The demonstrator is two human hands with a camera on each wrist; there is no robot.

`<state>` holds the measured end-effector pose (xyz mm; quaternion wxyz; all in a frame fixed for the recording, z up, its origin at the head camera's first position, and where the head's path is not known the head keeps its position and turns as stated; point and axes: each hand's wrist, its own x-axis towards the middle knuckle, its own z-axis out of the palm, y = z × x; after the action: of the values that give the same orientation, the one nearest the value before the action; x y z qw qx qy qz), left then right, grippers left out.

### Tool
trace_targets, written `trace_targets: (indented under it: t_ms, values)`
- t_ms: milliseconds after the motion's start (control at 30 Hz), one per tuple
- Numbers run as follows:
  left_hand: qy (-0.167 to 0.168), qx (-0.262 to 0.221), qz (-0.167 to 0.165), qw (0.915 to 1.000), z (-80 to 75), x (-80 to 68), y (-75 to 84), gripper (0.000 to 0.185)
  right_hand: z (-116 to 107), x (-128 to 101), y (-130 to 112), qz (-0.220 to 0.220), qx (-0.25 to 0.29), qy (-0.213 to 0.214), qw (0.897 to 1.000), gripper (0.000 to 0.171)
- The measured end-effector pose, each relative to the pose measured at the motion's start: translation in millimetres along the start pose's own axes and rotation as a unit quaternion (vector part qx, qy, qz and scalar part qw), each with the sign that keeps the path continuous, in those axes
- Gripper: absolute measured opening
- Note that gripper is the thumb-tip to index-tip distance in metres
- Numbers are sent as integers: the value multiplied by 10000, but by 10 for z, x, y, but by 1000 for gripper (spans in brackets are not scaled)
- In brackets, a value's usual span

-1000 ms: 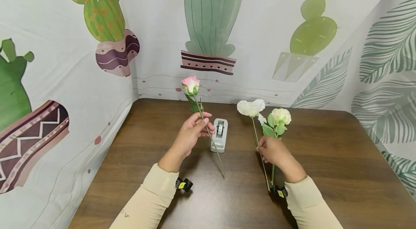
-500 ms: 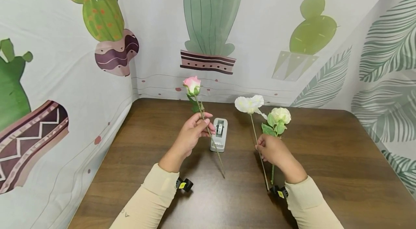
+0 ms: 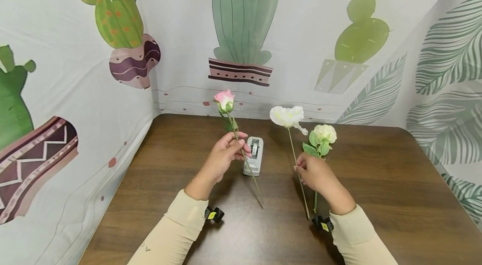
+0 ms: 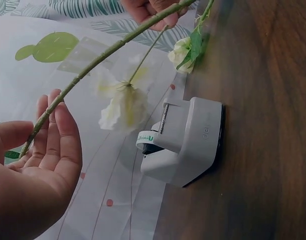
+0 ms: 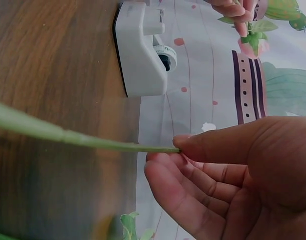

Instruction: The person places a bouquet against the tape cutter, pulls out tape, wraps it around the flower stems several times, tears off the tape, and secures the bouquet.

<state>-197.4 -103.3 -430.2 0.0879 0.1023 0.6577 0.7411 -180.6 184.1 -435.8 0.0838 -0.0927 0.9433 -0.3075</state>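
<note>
My left hand (image 3: pixel 226 154) pinches the stem of a pink rose (image 3: pixel 224 100) and holds it upright over the brown table (image 3: pixel 169 198); in the left wrist view the stem (image 4: pixel 93 65) lies across the fingers of that hand (image 4: pixel 43 145). My right hand (image 3: pixel 310 171) pinches the thin stem of a white flower (image 3: pixel 287 115) between thumb and fingers, as the right wrist view shows for the hand (image 5: pixel 232 170) and stem (image 5: pixel 68 135). A cream rose (image 3: pixel 325 133) with green leaves seems to lie on the table under the right hand.
A white tape dispenser (image 3: pixel 254 156) stands on the table between my hands, also visible as the dispenser (image 4: pixel 185 142) and the dispenser (image 5: pixel 140 50). Cloth backdrops printed with cacti (image 3: pixel 242 14) and leaves close off the left, back and right sides.
The white flower has risen and tipped slightly left, away from the cream rose, which stayed put. The pink rose has shifted a little to the right.
</note>
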Motion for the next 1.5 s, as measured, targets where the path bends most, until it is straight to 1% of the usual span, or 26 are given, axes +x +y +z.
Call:
trace_targets:
  t_ms: [233, 467, 667, 767, 867, 1000, 1133, 1267, 1367, 1500]
  values:
    - [-56, 60, -13, 10000, 25, -4, -23, 31, -11, -14, -39, -173, -3, 165, 9997, 8]
    - [-148, 95, -24, 9998, 61, -3, -47, 26, -17, -31, -85, -391, -115, 424, 9983, 7]
    - [-231, 163, -98, 9996, 96, -6, -63, 31, -21, -44, -113, -728, -152, 612, 9954, 7]
    - [-328, 215, -153, 9991, 116, -11, -76, 34, -14, -53, -127, -928, -201, 733, 9928, 7]
    - [-447, 177, -149, 9987, 145, -16, -89, 34, 0, -61, -160, -1071, -6, 714, 9917, 7]
    - [-540, 145, -153, 9983, 179, -21, -104, 35, 19, -76, -214, -1213, 374, 548, 9904, 7]
    - [-593, 145, -134, 9980, 200, -29, -116, 33, 44, -91, -261, -1356, 405, 601, 9881, 6]
    - [-682, 95, -107, 9976, 222, -38, -118, 36, 76, -109, -295, -1527, 427, 730, 9846, 6]
    - [-713, 38, -146, 9973, 238, -43, -122, 39, 102, -121, -327, -1638, 443, 821, 9821, 7]
    - [-755, -5, -220, 9969, 260, -51, -140, 37, 138, -136, -373, -1722, 473, 822, 9805, 7]
